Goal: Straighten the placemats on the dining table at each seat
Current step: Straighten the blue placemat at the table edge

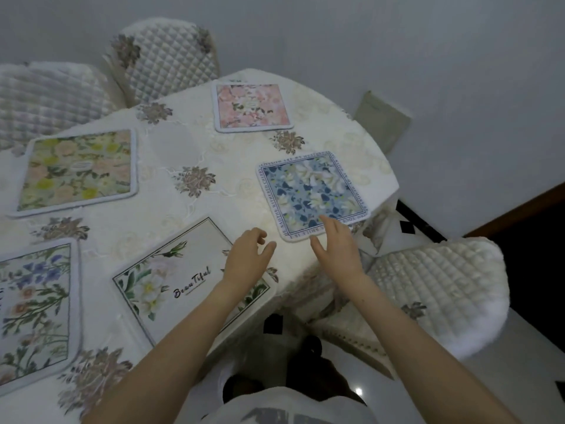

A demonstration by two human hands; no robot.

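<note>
Several floral placemats lie on a round table under a cream embroidered cloth (214, 154). A blue-and-white placemat (312, 191) sits skewed near the right edge. My right hand (334, 246) is open, its fingertips over that mat's near corner. My left hand (249, 255) hovers open just left of it, above the far corner of a white "Beautiful" placemat (180, 280). A pink placemat (252, 107) lies at the far side, a yellow-green one (79, 171) at the left, and a lilac-flowered one (33, 313) at the near left.
Quilted white chairs stand around the table: two at the far left (165, 59) (46, 96) and one at the right (434, 292). A pale box (382, 120) stands by the grey wall. Glossy floor shows below the table's near edge.
</note>
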